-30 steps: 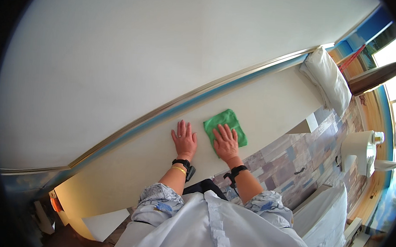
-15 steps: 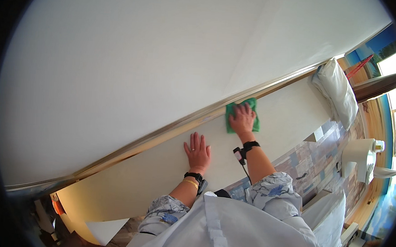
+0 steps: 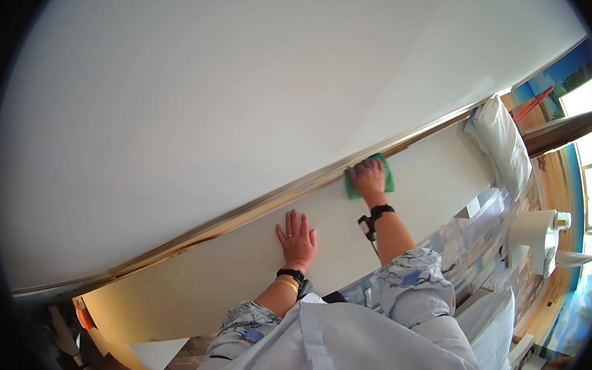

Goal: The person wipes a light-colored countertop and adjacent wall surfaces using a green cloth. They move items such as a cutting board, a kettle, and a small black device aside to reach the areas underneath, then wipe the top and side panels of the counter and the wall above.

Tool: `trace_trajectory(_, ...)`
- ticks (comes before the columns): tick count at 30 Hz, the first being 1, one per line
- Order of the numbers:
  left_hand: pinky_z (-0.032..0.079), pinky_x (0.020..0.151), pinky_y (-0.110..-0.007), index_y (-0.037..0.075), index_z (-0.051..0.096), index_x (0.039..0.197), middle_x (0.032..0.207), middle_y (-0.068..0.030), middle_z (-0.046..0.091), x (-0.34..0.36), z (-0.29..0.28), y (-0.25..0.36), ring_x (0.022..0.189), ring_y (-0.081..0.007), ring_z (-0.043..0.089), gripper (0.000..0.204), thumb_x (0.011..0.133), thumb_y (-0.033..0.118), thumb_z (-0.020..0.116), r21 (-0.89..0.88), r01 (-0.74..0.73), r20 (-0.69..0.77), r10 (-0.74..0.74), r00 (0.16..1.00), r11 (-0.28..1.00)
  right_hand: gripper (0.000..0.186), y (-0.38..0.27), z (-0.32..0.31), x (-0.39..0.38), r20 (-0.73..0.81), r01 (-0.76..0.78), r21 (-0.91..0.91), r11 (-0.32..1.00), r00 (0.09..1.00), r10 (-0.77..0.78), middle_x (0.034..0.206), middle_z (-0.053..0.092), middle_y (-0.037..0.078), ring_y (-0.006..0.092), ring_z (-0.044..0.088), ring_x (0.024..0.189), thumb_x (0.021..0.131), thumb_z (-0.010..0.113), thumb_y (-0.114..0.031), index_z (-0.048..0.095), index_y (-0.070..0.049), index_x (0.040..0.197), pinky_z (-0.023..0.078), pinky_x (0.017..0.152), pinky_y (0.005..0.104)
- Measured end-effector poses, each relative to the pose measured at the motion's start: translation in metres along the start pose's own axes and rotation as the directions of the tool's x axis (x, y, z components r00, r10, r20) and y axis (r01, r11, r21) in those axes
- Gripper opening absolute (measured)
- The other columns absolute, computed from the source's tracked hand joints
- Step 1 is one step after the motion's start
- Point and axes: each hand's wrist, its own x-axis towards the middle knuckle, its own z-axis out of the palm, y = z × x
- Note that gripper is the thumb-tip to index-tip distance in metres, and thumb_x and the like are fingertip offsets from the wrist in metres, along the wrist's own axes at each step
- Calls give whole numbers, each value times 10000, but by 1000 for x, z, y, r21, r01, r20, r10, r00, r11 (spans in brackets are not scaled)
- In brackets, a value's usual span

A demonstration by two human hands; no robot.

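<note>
Ahead of me a long cream panel (image 3: 431, 168) runs slantwise, bordered on its far side by a narrow wooden ledge (image 3: 278, 204) at the foot of a white wall (image 3: 206, 113). My left hand (image 3: 298, 242) lies flat on the panel with spread fingers and holds nothing. To its right, my right hand (image 3: 370, 181) grips a green cloth (image 3: 389, 178), pressed down where the panel meets the ledge. Part of the cloth is hidden beneath the palm and fingers.
A white pillow (image 3: 506, 142) sits at the panel's right end. Beyond the near edge lies a patchwork-patterned floor (image 3: 470, 251). A small cream cabinet (image 3: 534, 234) stands on the right. Close to the window is a rounded brown object (image 3: 566, 132).
My right hand has shifted slightly to the right with the cloth, which looks more bunched under the fingers. The left hand stays flat on the panel. The view has tilted a little.
</note>
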Motion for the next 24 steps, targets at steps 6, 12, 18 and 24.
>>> trace_trajectory(6,184,1166,-671,102,470,1463,1611,-186,339,0,-1,3,1504,-355,295,605,933,345,628,-31,15,-9,-15,1000,999,463,28,-12,-40,30,-193,-31,981,981,193,1530,486,75,311,377,1457,983,555,-366,596,-159,1395,289,1166,566)
trace_trajectory(12,181,1170,-666,86,499,1442,1608,-182,343,0,3,1,1509,-354,282,584,930,335,629,-16,1,-33,-2,999,1000,542,-51,-25,-138,78,-66,77,995,995,60,1555,445,87,319,361,1467,897,647,-345,588,-189,1413,230,1186,587)
trace_trajectory(18,191,1170,-655,82,505,1437,1597,-173,361,-1,4,1,1499,-352,300,570,937,330,618,-23,4,-32,-4,999,1000,572,-86,-46,-164,135,57,199,978,987,-85,1546,455,61,313,351,1472,867,682,-388,594,-208,1403,215,1180,617)
trace_trajectory(24,195,1178,-639,95,538,1413,1585,-153,387,1,4,2,1495,-328,316,546,928,327,632,9,5,-61,-4,998,1000,590,-26,-35,-112,111,40,136,990,992,-55,1539,466,64,328,353,1467,879,667,-423,572,-211,1421,242,1157,636)
